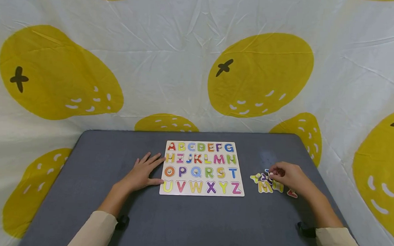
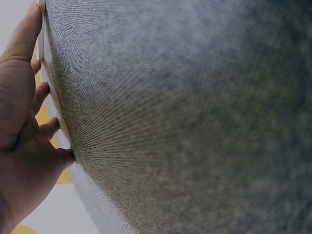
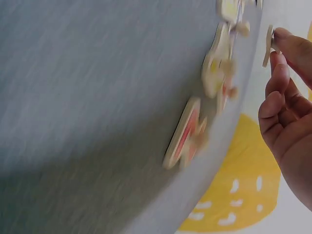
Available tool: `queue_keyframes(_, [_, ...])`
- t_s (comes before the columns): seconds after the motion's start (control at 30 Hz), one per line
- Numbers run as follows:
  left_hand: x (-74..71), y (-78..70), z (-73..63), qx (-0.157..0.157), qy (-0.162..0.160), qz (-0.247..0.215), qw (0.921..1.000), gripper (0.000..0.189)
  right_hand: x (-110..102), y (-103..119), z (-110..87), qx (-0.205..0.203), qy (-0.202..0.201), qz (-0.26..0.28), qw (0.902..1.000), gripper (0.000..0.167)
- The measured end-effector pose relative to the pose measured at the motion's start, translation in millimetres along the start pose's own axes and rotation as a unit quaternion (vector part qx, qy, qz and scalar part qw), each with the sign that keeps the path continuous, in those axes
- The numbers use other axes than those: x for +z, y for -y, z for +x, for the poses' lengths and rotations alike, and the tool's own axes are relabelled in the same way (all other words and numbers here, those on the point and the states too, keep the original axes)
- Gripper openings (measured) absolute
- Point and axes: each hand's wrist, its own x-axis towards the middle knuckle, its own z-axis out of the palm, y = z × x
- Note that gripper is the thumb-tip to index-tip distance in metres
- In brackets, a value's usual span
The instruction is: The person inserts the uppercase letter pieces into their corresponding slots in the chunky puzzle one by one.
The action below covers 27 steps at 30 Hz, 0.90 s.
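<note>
The pale wooden alphabet puzzle board lies mid-table, with rows of coloured letters. My left hand rests at its left edge, fingers spread and fingertips against the side; the left wrist view shows the thumb and fingertips along the thin board edge. Right of the board, my right hand pinches a small wooden letter piece between thumb and index finger, above a loose pile. That piece is edge-on in the right wrist view, its letter hidden. Under the hand lie a yellow-orange M- or W-shaped piece and a yellow piece.
A red letter piece lies apart from the pile, below the right hand. Several pegs stick up from the pieces. The dark grey table ends at a white curtain printed with yellow fruit, which hangs behind and at both sides.
</note>
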Motion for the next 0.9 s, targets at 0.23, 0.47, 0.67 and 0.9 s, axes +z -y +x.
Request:
queue_keyframes(0.23, [3.4,1.8,-0.1,0.0,0.003,-0.001,1.0,0.093,15,24,23.3,-0.038,0.004,0.021,0.999,0.007])
queue_keyframes(0.47, [2.9,2.5,-0.1,-0.003,0.004,-0.004,1.0,0.093,30,45,46.2,-0.053,0.027,0.026,0.9979,0.008])
queue_keyframes(0.67, [1.4,1.4,0.3,-0.001,0.003,-0.002,1.0,0.094,45,56,58.9,-0.056,0.056,0.039,0.9961,0.009])
queue_keyframes(0.9, [-0.7,-0.1,-0.6,-0.001,-0.002,-0.003,1.0,0.094,58,70,73.9,-0.089,0.075,0.041,0.9924,0.01])
